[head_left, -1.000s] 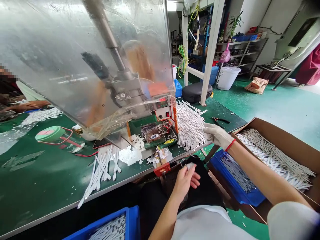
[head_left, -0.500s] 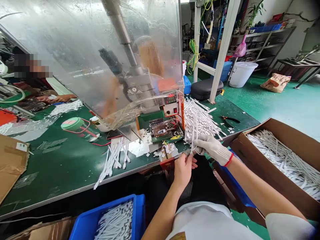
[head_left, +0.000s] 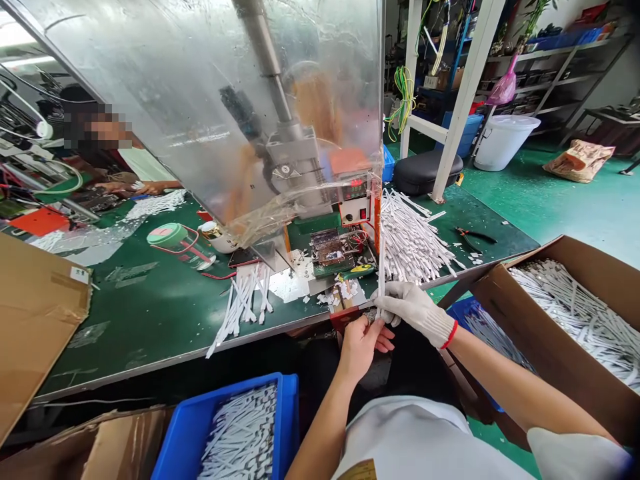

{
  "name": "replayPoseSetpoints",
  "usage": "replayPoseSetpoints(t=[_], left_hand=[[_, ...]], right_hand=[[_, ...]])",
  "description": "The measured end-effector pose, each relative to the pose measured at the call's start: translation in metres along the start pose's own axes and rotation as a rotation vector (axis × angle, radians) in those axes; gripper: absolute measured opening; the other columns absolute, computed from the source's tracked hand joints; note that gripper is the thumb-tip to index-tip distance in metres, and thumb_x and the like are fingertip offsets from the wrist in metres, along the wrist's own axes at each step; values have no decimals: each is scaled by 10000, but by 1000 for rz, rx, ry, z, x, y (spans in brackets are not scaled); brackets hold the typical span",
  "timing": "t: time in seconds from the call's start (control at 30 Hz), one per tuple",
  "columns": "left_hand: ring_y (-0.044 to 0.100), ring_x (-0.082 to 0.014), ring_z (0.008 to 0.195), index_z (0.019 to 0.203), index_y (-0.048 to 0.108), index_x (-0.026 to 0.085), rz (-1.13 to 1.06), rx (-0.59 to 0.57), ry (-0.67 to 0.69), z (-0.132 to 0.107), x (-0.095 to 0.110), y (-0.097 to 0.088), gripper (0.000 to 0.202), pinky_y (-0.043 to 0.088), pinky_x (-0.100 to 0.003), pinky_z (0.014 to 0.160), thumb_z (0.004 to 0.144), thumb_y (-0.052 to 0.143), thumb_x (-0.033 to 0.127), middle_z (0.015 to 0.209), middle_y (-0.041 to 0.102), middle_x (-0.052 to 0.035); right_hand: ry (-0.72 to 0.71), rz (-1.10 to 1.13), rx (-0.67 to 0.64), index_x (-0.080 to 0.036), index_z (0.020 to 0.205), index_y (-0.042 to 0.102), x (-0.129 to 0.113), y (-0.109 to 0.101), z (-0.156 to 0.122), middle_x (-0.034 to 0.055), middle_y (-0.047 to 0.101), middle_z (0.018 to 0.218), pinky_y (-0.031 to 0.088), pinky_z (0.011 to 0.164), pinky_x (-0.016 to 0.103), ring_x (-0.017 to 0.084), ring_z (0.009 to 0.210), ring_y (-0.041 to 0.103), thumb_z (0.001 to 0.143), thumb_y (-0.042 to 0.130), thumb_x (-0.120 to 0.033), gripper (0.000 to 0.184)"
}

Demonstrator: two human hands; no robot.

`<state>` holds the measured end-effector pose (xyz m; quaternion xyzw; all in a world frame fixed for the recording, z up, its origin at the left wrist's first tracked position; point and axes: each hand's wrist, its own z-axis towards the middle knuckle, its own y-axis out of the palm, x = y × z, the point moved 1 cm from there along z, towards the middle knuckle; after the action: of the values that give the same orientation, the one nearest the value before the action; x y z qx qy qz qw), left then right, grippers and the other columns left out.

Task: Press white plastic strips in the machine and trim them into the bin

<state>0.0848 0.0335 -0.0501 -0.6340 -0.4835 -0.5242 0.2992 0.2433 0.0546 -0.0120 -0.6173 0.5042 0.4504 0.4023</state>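
White strip: the piece in work, a white strip (head_left: pixel 382 270), stands nearly upright just off the front edge of the worktop (head_left: pixel 150 320), its upper part in front of the heap (head_left: pixel 415 240); whether it is one strip or several laid together I cannot tell
Left fingers: bare left hand (head_left: pixel 361 343), thumb and fingers appear to pinch the strip's lower end; the exact contact is partly hidden
Right fingers: gloved right hand (head_left: pixel 410 308), closed around the strip just above the left, thumb on the near side
Grip: best, I judge, to let the left fingers set the end and the right only steady the length; a light squeeze should do, as the strip looks thin and liable to crease
Alignment: the strip would be best held straight through both hands, without twist; if there are several, their ends should sit level
Front edge: the red block (head_left: pixel 345 316) sits at this edge, just left of the hands; knuckles should stay clear of it
Scraps: white scraps (head_left: pixel 349 290) lie near the front edge behind the block; they could cling to the strip's end
Heap: near the worktop's front edge, towards its right corner; a low elbow or wide sweep could drag loose strips off
Pliers: the pliers (head_left: pixel 475 239) lie near the right edge, apart from both hands; no need to reach that way
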Motion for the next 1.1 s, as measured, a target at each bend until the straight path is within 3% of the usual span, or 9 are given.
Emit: replayPoseSetpoints(t=[0.17, 0.3, 0.43, 0.57, 0.67, 0.9, 1.1], left_hand=[[719, -194, 590, 845, 603, 127, -121, -102, -98, -6, -8, -9, 468, 542, -242, 521, 803, 678, 586, 756, 743, -103], [733, -202, 647, 843, 623, 111, -132, -38, -102, -12, -6, -11, 516, 558, -248, 570, 756, 714, 612, 830, 755, -136], [729, -203, 633, 880, 650, 100, -162, 31, -101, -22, -1, -16, 528, 547, -244, 558, 763, 707, 611, 774, 745, -117], [726, -194, 633, 938, 669, 94, -231, 82, -120, -27, 4, -29, 524, 539, -232, 561, 750, 733, 579, 751, 740, -99], [722, -190, 624, 943, 671, 96, -269, 126, -133, -24, 7, -39, 536, 536, -227, 554, 724, 752, 579, 726, 737, -89], [712, -214, 567, 824, 684, 81, -237, 106, -180, -15, 7, -42, 597, 528, -246, 519, 733, 682, 671, 642, 720, -109], [707, -209, 552, 790, 686, 84, -247, 127, -166, -14, 7, -41, 566, 524, -243, 512, 748, 674, 649, 621, 717, -111]], right_hand=[[-7, 18, -91, -141, 752, 599, 6, 10, 3, 9, 594, 560, 422, 437, 178, 93, 463, 527, 809, 660, -403, 275], [10, -49, -87, -140, 750, 608, 9, 17, 7, 20, 603, 577, 414, 431, 182, 103, 478, 538, 813, 669, -427, 300], [36, -55, -142, -130, 784, 641, -2, 24, 21, 25, 599, 603, 406, 441, 182, 95, 488, 524, 839, 659, -523, 397], [30, -2, -231, -126, 794, 655, -12, 34, 51, -8, 528, 579, 292, 400, 162, 57, 460, 415, 817, 700, -526, 403], [69, 124, -284, -123, 792, 652, -3, 44, 78, -8, 539, 599, 260, 386, 162, 48, 451, 384, 770, 758, -471, 365], [180, 297, -181, -126, 845, 654, 36, 59, 106, 13, 615, 611, 314, 371, 170, 71, 434, 452, 786, 750, -418, 314], [213, 351, -139, -120, 834, 653, 34, 61, 106, 35, 646, 628, 343, 381, 167, 86, 448, 499, 781, 746, -379, 280]])
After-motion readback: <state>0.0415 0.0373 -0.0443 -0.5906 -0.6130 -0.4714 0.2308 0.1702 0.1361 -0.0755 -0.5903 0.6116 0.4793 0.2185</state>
